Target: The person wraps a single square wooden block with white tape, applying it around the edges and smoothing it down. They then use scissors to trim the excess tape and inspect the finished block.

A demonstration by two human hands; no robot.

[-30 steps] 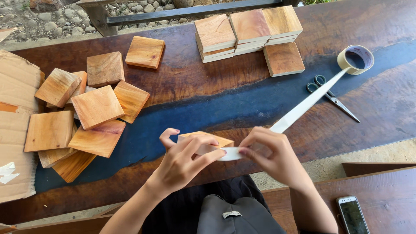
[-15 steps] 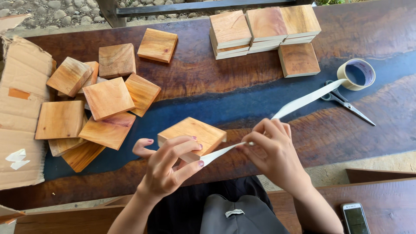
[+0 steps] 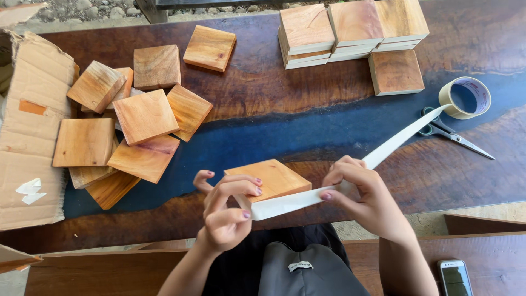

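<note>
Far left: flattened cardboard (image 3: pixel 30 131) on the table (image 3: pixel 257 93) edge, then a loose pile of square wood blocks (image 3: pixel 131 118), some overlapping, one tilted up on another

Left hand (image 3: pixel 226 211): fingers curled, pinching the free end of the tape strip (image 3: pixel 307 198) against the near edge of the block (image 3: pixel 268 179) it's working on. That block sits at the near table edge, centre, one corner lifted toward the camera

Right hand (image 3: pixel 366 196): thumb and fingers closed on the same strip, just right of the block. Hands apart, strip taut between them

Strip runs on from the right hand up and right to the tape roll (image 3: pixel 464 97), lying flat on the table at right. Scissors (image 3: pixel 452 133) just below the roll, strip crossing over the handles

Top centre-right: neat row of stacked blocks (image 3: pixel 350 27), one single block (image 3: pixel 395 72) in front of it. Phone (image 3: pixel 456 277) on a lower wooden surface, bottom right
</note>
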